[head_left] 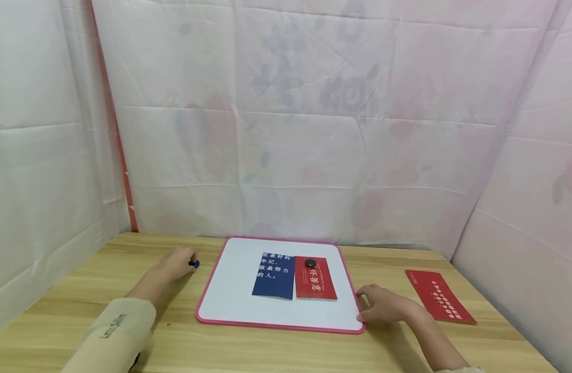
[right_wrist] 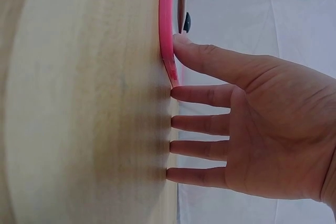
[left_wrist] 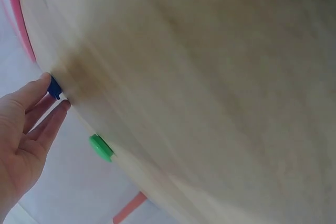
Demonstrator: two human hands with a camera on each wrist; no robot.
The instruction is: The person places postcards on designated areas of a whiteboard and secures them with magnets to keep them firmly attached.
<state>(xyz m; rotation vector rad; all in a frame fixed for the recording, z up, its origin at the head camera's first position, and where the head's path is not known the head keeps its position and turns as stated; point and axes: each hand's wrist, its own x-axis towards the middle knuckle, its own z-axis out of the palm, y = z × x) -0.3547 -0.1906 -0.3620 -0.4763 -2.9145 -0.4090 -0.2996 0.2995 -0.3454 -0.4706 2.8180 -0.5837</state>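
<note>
My left hand [head_left: 177, 263] pinches a small blue magnet [head_left: 194, 263] between thumb and fingertips, low over the table left of the board. The same blue magnet [left_wrist: 54, 87] shows at the fingertips in the left wrist view. My right hand [head_left: 382, 304] has its fingers spread, with the thumb at the pink rim of the whiteboard [head_left: 276, 325] and the fingertips down on the table. On the board lie a blue card [head_left: 274, 282] with white writing and, beside it, a red card [head_left: 316, 286] with a black magnet [head_left: 310, 263] on its upper part.
Another red card [head_left: 440, 296] lies on the wooden table [head_left: 248, 352], to the right of my right hand. Beyond my left hand sits a green magnet [left_wrist: 101, 148], seen in the left wrist view. White printed sheeting [head_left: 295, 145] hangs behind and at both sides.
</note>
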